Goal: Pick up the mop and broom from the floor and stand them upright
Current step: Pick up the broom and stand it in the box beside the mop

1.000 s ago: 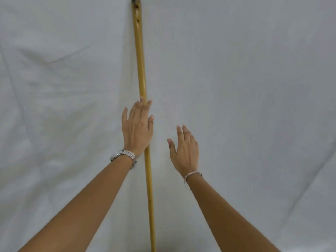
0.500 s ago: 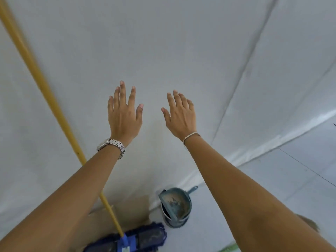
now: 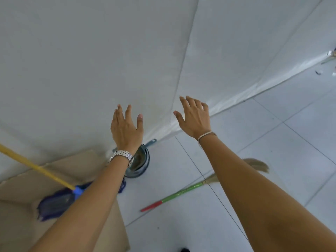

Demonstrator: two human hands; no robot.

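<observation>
The mop stands against the white sheet-covered wall at the left: its yellow handle [image 3: 34, 167] slants up out of frame and its blue head [image 3: 56, 201] rests on cardboard, partly behind my left forearm. The broom lies flat on the floor tiles: a green handle [image 3: 183, 190] with a red tip, and straw bristles [image 3: 256, 164] showing past my right forearm. My left hand [image 3: 126, 130], with a metal watch, is open and empty in front of the wall. My right hand [image 3: 195, 118], with a thin bracelet, is also open and holds nothing.
A flat cardboard sheet [image 3: 21, 182] lies on the floor at the lower left. A dark teal bucket [image 3: 141, 165] with a handle stands at the wall's foot behind my left wrist. White floor tiles [image 3: 272, 142] stretch to the right, with small debris at the far right edge.
My left hand has come off the mop handle, which stays leaning on the wall. The view has swung down and right, bringing the mop head, bucket and the lying broom into sight.
</observation>
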